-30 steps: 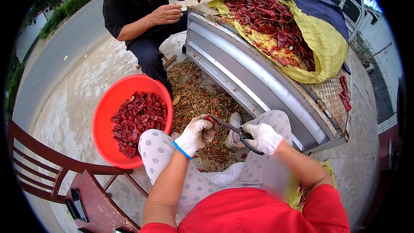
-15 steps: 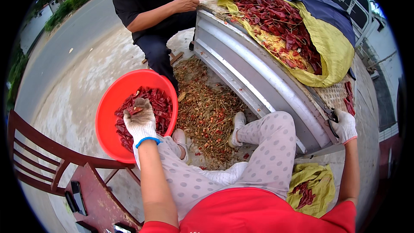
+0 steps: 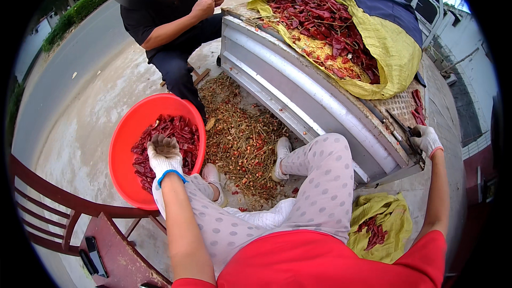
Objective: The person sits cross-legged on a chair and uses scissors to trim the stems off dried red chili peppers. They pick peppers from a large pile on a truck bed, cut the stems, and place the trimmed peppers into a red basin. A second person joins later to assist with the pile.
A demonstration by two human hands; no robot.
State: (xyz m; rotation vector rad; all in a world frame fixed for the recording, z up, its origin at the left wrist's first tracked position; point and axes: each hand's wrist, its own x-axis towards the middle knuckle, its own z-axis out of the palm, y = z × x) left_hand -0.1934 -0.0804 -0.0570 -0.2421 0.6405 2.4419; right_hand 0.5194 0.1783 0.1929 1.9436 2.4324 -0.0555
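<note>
My left hand (image 3: 165, 156), in a white knit glove with a dirty palm and a blue cuff, hovers over the near side of a red plastic tub (image 3: 118, 173). Its palm is up, fingers loosely spread, and nothing shows in it. Dried red chili peppers (image 3: 181, 130) lie heaped in the tub. Over at the right, my gloved right hand (image 3: 426, 141) grips dark-handled scissors (image 3: 399, 122) at the edge of the truck bed (image 3: 320, 120). A few loose chilies (image 3: 418, 108) rest on the bed just beyond that hand.
A yellow sack (image 3: 397, 69) full of chilies lies on the truck bed. Stems and scraps (image 3: 240, 133) cover the ground between my feet. Another yellow sack (image 3: 394, 218) with some chilies is by my right side. A person (image 3: 170, 26) sits opposite; a wooden chair (image 3: 58, 192) stands left.
The chili that lay in my left hand is gone from it, and its palm is bare over the tub. The whole view has shifted slightly; my right hand keeps hold of the scissors.
</note>
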